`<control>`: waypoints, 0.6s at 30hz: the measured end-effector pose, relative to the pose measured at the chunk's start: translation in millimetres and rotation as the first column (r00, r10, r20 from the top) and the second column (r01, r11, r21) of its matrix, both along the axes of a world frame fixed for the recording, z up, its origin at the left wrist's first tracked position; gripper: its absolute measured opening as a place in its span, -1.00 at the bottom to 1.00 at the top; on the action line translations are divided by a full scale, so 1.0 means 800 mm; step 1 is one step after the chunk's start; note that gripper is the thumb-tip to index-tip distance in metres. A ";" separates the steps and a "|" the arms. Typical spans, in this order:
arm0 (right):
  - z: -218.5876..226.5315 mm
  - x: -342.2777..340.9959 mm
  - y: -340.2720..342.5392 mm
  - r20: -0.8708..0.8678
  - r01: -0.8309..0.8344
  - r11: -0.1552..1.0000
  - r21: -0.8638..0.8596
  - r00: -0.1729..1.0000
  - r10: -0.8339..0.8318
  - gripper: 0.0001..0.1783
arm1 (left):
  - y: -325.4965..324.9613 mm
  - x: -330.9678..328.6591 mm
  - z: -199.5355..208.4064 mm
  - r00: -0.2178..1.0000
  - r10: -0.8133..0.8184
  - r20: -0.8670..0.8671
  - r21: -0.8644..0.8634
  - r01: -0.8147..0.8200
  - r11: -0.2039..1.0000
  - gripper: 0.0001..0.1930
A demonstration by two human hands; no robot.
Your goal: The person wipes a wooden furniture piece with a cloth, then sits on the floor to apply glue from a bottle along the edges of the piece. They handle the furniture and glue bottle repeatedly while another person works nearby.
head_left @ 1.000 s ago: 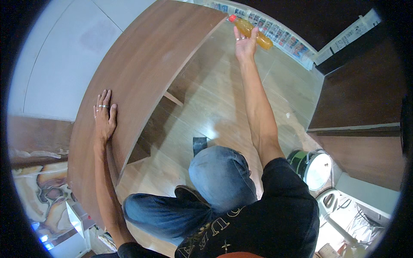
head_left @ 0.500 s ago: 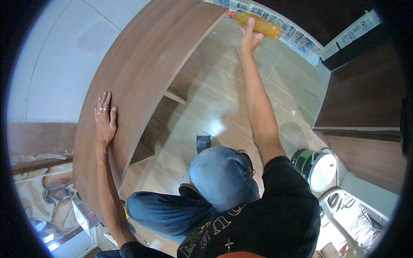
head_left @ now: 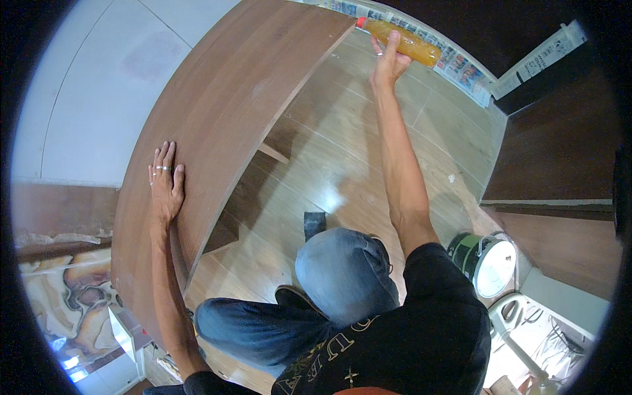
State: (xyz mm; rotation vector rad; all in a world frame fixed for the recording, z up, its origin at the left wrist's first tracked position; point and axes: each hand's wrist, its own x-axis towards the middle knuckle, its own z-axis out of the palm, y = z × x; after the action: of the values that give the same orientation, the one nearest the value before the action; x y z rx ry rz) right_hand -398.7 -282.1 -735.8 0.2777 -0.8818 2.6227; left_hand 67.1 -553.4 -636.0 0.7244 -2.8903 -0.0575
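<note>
My left hand (head_left: 167,187) lies flat on the broad face of a brown wooden panel (head_left: 230,99), fingers stretched out, rings on them. At the far end of that panel, my right hand (head_left: 391,64) grips a clear plastic bottle (head_left: 409,45) of amber-yellow liquid. The bottle is tilted nearly level, its red cap (head_left: 361,22) pointing left at the panel's far corner. Whether the cap touches the panel edge I cannot tell. My right arm is stretched far out.
Newspaper sheets (head_left: 469,80) line the floor along the far wall. A dark block (head_left: 315,224) lies on the wood-look floor (head_left: 368,158) by my knee. To the right stand a green-and-black bucket with a white lid (head_left: 494,266) and dark panels (head_left: 559,145).
Both hands and the bottle appear slightly further right and lower, along with the whole scene. My grip on the bottle and my flat left hand stay the same.
</note>
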 end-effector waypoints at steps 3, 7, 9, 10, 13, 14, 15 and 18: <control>-0.005 -0.003 -0.001 0.038 0.033 0.999 0.039 0.999 -0.034 -0.59 | -0.001 0.003 -0.004 1.000 -0.008 -0.015 0.008 0.008 1.000 -0.45; -0.002 0.004 0.001 0.036 -0.046 0.999 0.002 0.998 0.046 -0.58 | 0.001 0.004 0.001 1.000 0.008 -0.018 0.007 -0.008 1.000 -0.45; -0.003 -0.023 0.001 -0.028 0.058 0.997 0.054 0.998 -0.057 -0.58 | 0.003 -0.001 -0.001 1.000 0.000 -0.021 0.016 0.000 1.000 -0.46; -0.007 -0.034 0.003 -0.061 0.112 0.991 0.080 0.992 -0.107 -0.57 | 0.001 -0.005 -0.003 1.000 -0.010 -0.025 0.018 0.010 1.000 -0.46; 0.006 -0.009 0.001 0.032 0.015 0.998 0.064 0.999 -0.018 -0.56 | -0.002 0.006 -0.001 1.000 0.003 -0.005 0.005 -0.003 1.000 -0.46; 0.004 -0.010 0.005 0.018 -0.009 0.998 0.055 1.000 0.008 -0.55 | -0.001 0.006 -0.003 1.000 0.001 0.001 0.006 -0.001 1.000 -0.46; 0.001 -0.010 0.011 0.005 -0.033 0.998 0.046 0.999 0.033 -0.54 | -0.002 0.005 -0.003 1.000 0.001 -0.008 0.001 -0.001 1.000 -0.46; -0.008 -0.015 0.007 -0.007 -0.005 0.999 0.051 1.000 0.005 -0.55 | -0.003 0.001 -0.006 1.000 -0.008 -0.017 -0.003 0.008 1.000 -0.45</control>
State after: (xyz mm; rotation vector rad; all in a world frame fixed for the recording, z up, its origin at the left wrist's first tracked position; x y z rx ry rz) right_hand -410.6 -276.2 -742.3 0.3022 -0.9476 2.6055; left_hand 67.8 -555.6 -640.8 0.7087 -2.8771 -0.0604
